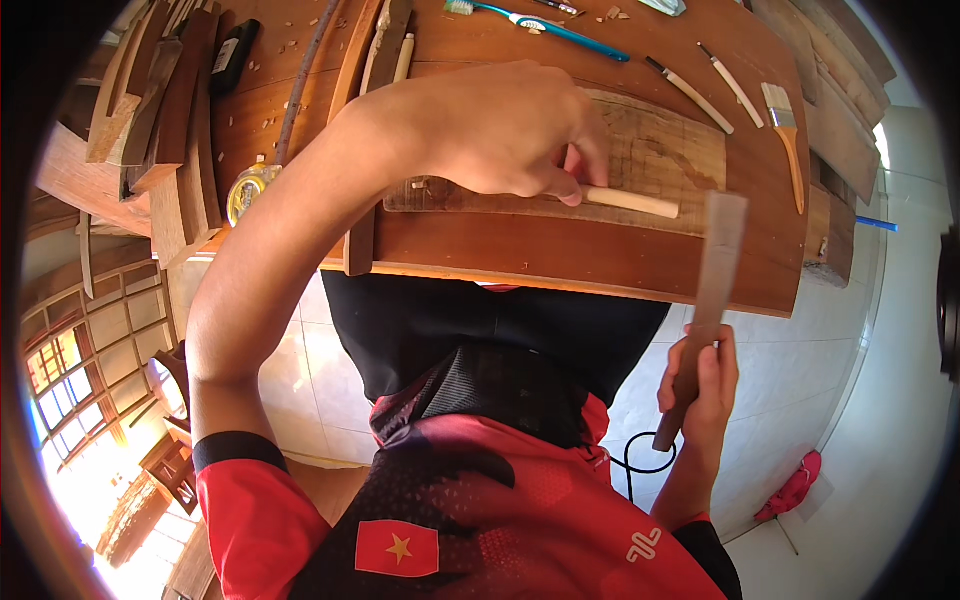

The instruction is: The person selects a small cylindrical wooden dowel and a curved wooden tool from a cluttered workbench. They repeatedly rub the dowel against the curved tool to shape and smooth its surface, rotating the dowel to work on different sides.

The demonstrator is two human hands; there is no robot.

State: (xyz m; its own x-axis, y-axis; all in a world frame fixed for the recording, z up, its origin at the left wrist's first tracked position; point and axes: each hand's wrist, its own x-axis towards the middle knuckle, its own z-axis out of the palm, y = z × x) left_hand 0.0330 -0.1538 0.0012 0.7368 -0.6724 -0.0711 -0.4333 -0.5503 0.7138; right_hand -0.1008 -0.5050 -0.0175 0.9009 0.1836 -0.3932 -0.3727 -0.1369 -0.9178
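My left hand (pixel 535 135) is closed round a carving chisel with a pale round wooden handle (pixel 640 203). The handle's butt points right, while its working end is hidden under my fingers. Below that hand lies a flat brown wooden board (pixel 685 145) with dark grain, along the table's near side. At the right, my right hand (pixel 705 375) is wrapped round a flat wooden bar (pixel 712 265). The bar stands tilted upward, its upper end slightly blurred and apart from the chisel handle, just right of its butt.
Two pale-handled carving tools (pixel 692 95), a paintbrush (pixel 785 130) and a blue toothbrush (pixel 570 35) lie beyond the board. At left are a yellow tape measure (pixel 252 190), a dark stick (pixel 303 90) and stacked wood strips (pixel 185 130). Planks (pixel 835 150) are piled at the right.
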